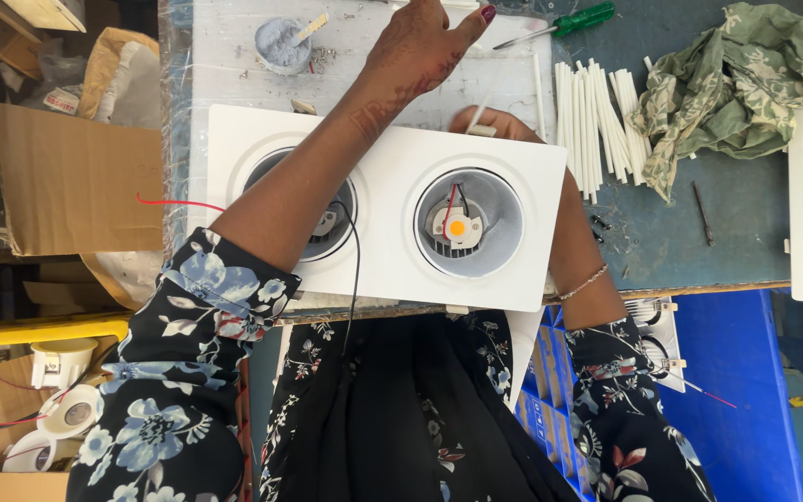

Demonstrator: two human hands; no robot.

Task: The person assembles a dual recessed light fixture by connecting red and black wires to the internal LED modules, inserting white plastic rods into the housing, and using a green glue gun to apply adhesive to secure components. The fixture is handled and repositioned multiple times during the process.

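White light housing (378, 218) hides most of right hand (499, 124)

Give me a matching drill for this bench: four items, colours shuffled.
Items:
1. screwdriver handle
2. light housing
3. bin
4. paste cup

Colours:
a. blue
b. grey
c. green
d. white

Pairs: 1-c, 2-d, 3-a, 4-b

Bright even light, sharp, soft shadows
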